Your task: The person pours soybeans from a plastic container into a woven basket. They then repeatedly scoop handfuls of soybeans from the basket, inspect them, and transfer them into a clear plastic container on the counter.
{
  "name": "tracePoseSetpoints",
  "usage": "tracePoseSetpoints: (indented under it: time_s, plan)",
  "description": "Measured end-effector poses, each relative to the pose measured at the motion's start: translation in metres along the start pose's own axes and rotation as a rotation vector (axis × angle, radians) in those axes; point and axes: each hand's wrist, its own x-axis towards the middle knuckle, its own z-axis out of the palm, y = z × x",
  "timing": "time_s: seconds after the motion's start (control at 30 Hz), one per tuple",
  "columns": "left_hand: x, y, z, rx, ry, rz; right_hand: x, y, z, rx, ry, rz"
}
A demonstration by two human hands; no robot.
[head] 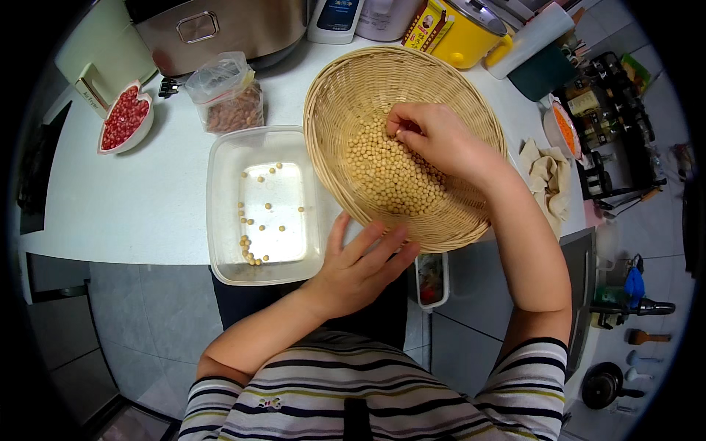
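Note:
A round wicker basket [458,220] holds a heap of dried soybeans [386,171] and leans over the counter's front edge. Inside it, my right hand [436,132] is at the upper side of the heap with thumb and fingertips pinched together; a bean seems to be between them. My left hand [358,270] rests against the basket's near rim, fingers spread. Left of the basket stands a clear plastic container [223,264], with several soybeans scattered on its bottom and some gathered in its near left corner.
Behind the container are a zip bag of nuts [234,107] and a bowl of pomegranate seeds [126,118]. An air fryer [105,44], a steel appliance [231,33] and a yellow pot [471,38] line the back. A beige cloth [546,176] and a bowl of orange bits [561,129] lie right.

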Motion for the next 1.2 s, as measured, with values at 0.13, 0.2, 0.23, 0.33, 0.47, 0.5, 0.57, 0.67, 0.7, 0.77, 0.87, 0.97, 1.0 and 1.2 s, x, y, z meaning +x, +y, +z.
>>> tracePoseSetpoints:
  time_s: [0.13,0.2,0.23,0.33,0.47,0.5,0.57,0.67,0.7,0.77,0.87,0.97,1.0,1.2]
  plan:
    - [0.002,0.0,-0.003,-0.012,-0.011,-0.003,-0.016,0.0,0.02,-0.2,0.073,-0.132]
    - [0.002,0.0,-0.002,-0.021,-0.002,-0.011,-0.025,-0.02,0.022,-0.236,-0.012,-0.1]
    - [0.002,-0.001,-0.001,-0.026,0.007,-0.015,-0.027,-0.027,0.023,-0.254,-0.055,-0.084]
    - [0.003,-0.001,-0.002,-0.044,0.01,-0.033,-0.029,-0.028,0.033,-0.214,-0.121,-0.079]
    - [0.005,0.002,-0.004,-0.06,-0.011,-0.053,-0.027,-0.007,0.04,-0.098,-0.086,-0.048]
    - [0.005,0.002,-0.004,-0.061,-0.014,-0.053,-0.024,-0.003,0.037,-0.007,-0.048,-0.025]
    - [0.006,0.002,-0.006,-0.065,-0.021,-0.051,-0.021,0.007,0.028,0.175,0.03,0.02]
    - [0.006,0.002,-0.011,-0.097,-0.04,-0.102,-0.019,-0.005,-0.003,0.961,-0.031,0.435]
    - [0.007,0.003,-0.014,-0.124,-0.041,-0.112,-0.021,-0.007,-0.011,1.161,-0.004,0.498]
    - [0.01,0.006,-0.019,-0.178,-0.043,-0.134,-0.026,-0.007,-0.015,1.39,0.163,0.491]
    - [0.009,0.011,-0.018,-0.202,0.024,-0.122,-0.033,-0.004,-0.013,1.742,0.333,0.368]
    - [0.006,0.013,-0.021,-0.225,-0.004,-0.049,-0.044,0.0,-0.002,2.142,0.424,0.107]
    - [0.008,0.014,-0.023,-0.233,-0.016,-0.05,-0.047,-0.003,0.003,2.24,0.446,-0.016]
    - [0.007,0.02,-0.043,-0.227,-0.013,-0.042,-0.046,-0.043,0.025,2.602,0.792,-0.224]
